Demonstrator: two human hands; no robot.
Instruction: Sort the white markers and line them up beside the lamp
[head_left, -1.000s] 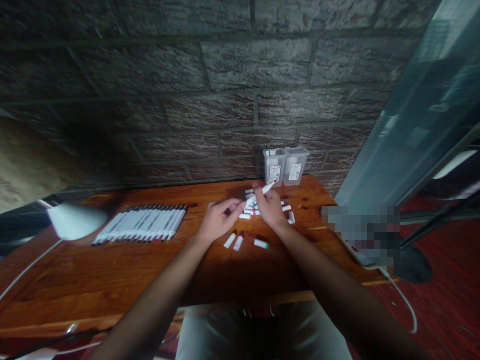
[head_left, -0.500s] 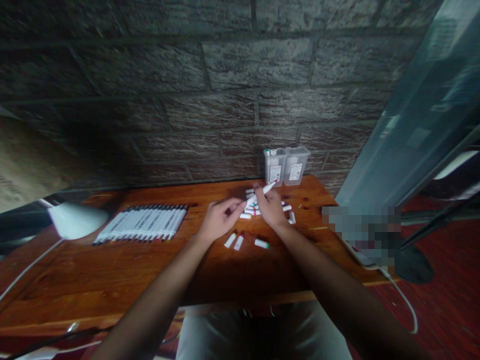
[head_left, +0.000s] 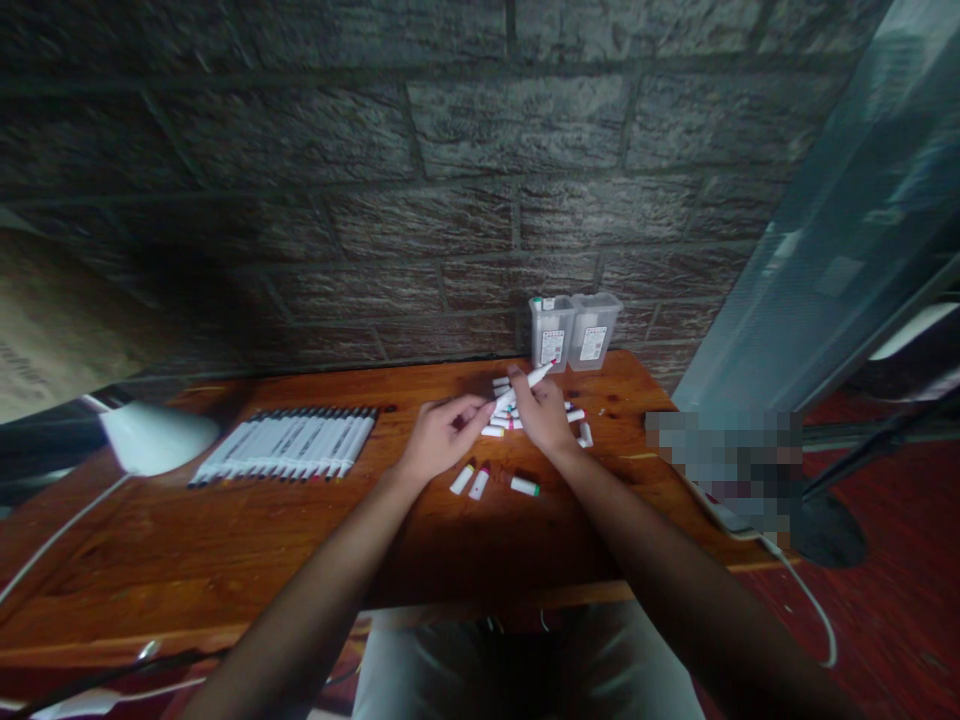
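A white marker [head_left: 538,375] with a red tip slants up and to the right between my hands, its tip bare of any cap. My right hand [head_left: 545,415] is closed around its middle. The fingers of my left hand [head_left: 444,437] pinch its lower left end. Several loose white caps and pieces lie under and around my hands, partly hidden by them. Nearer to me on the wood are a yellow-ended cap [head_left: 463,480], a red-ended cap [head_left: 479,483] and a green-ended cap [head_left: 525,486].
A neat row of white markers [head_left: 289,446] lies on the wooden table [head_left: 300,550] to the left, beside a white lamp [head_left: 157,440]. Two clear plastic boxes [head_left: 595,335] stand against the brick wall [head_left: 465,240]. A blurred-out patch [head_left: 724,470] covers the right edge.
Both hands keep the same grip on the marker. Only a very slight shift of the camera view shows.
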